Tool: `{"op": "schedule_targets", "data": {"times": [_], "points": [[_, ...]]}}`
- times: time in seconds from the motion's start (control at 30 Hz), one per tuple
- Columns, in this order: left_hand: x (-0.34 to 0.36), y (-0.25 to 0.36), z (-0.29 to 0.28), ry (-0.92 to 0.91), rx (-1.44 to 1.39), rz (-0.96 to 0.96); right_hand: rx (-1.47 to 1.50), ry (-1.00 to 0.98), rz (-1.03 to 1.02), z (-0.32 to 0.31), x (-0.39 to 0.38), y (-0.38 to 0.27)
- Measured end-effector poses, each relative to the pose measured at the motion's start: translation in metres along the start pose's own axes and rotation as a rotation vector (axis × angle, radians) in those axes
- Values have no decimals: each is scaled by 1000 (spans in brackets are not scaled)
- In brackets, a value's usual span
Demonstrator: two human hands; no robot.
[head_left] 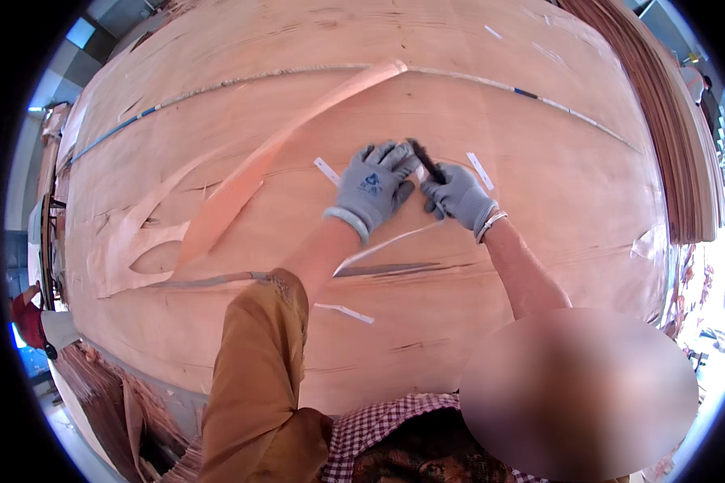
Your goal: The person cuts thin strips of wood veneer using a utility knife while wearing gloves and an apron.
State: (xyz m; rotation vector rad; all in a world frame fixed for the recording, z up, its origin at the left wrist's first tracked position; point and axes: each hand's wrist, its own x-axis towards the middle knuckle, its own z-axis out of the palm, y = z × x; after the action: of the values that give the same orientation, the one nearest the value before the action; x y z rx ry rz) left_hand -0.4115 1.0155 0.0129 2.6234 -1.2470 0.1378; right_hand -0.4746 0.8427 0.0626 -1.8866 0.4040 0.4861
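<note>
My left hand (371,189), in a grey glove, rests on the large pale pinkish wood veneer sheet (395,113), fingers spread and slightly bent, fingertips beside the tip of a dark narrow tool (424,159). My right hand (459,196), also gloved, is closed on that tool. Short white strips (479,171) lie on either side of my hands and nearer my body. A loose curled veneer strip (242,181) lies to the left, beside torn openings and long splits in the sheet.
A long thin rod (250,78) crosses the far part of the sheet. Layered veneer stacks (675,145) stand at the right and lower left (113,402). A person in red (28,318) is at the left edge; another person (705,92) is at the far right.
</note>
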Motion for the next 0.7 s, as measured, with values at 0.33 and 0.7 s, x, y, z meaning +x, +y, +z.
{"op": "schedule_targets", "data": {"times": [0.33, 0.7], "points": [[-17, 26, -1, 241, -223, 58, 242, -65, -56, -25, -13, 35], [-27, 50, -8, 49, -113, 54, 259, -16, 28, -16, -35, 42]]}}
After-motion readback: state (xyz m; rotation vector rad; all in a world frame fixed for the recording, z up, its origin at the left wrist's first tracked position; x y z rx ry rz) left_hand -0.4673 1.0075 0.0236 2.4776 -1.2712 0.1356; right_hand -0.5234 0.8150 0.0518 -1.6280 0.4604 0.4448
